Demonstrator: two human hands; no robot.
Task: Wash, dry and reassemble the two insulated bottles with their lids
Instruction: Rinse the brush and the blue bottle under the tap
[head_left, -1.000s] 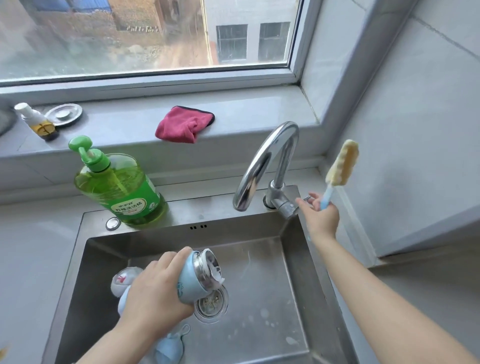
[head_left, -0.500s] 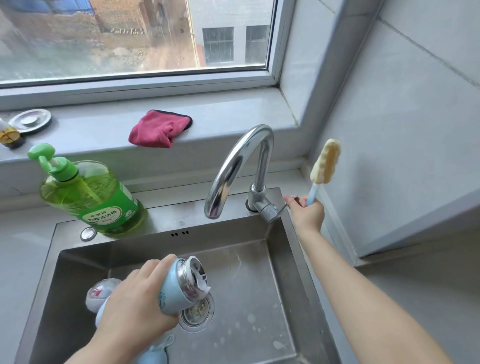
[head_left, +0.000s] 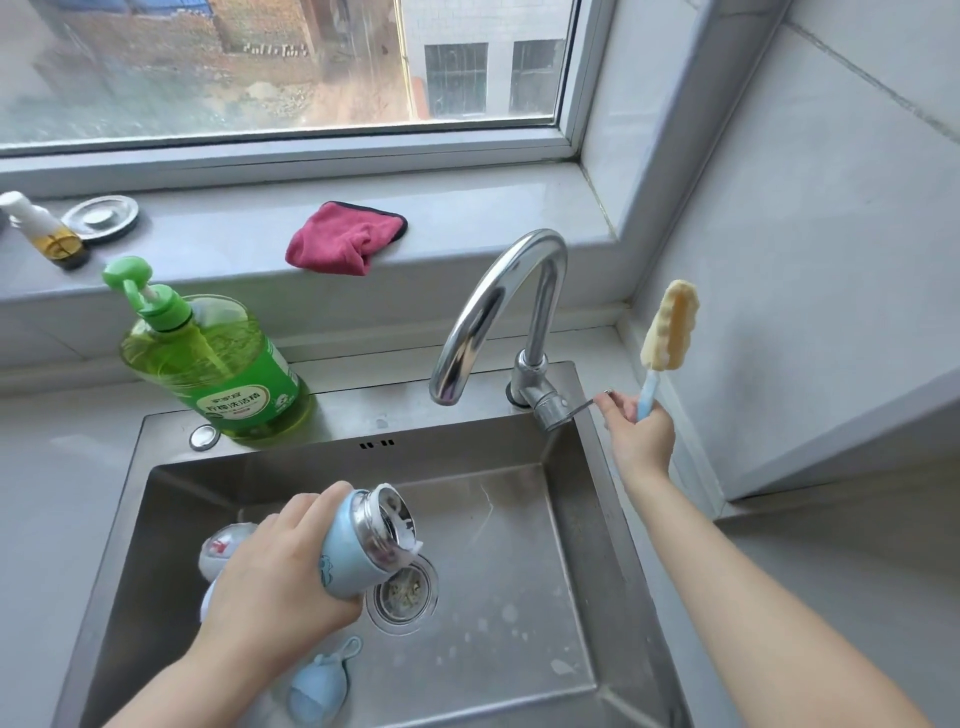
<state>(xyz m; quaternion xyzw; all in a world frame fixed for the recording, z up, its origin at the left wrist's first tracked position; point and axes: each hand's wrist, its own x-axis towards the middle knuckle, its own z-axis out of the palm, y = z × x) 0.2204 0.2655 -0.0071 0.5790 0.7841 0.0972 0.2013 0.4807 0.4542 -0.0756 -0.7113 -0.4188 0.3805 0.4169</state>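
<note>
- Barely shifted since the earlier frames: same tilt of the blue bottle (head_left: 358, 551), same reach to the tap lever (head_left: 584, 406), only a small swing of the view.
- Nearest, at 6 o'clock of the sink (head_left: 519, 571): blue lid (head_left: 317, 696), loose on the basin floor.
- Just beyond: left hand (head_left: 275, 582) wrapped firmly round the blue bottle's body, open mouth tipped toward 2 o'clock above the drain (head_left: 402, 597), suds at the rim.
- At 9 o'clock, behind that hand: second bottle (head_left: 221, 548), mostly hidden, down in the basin.
- Farther, at 2 o'clock: right hand (head_left: 641, 436) curled round the handle of the bottle brush (head_left: 667, 332), sponge head upright, a fingertip touching the tap lever; no water visible from the tap (head_left: 483, 306).
- Farthest, at 12 o'clock on the sill: red cloth (head_left: 345, 239), probably for drying.
- Likely step: scrubbing done on this bottle, rinse about to begin.
- Next move calls for nudging the lever open without losing the brush, then lifting the bottle mouth under the spout.
</note>
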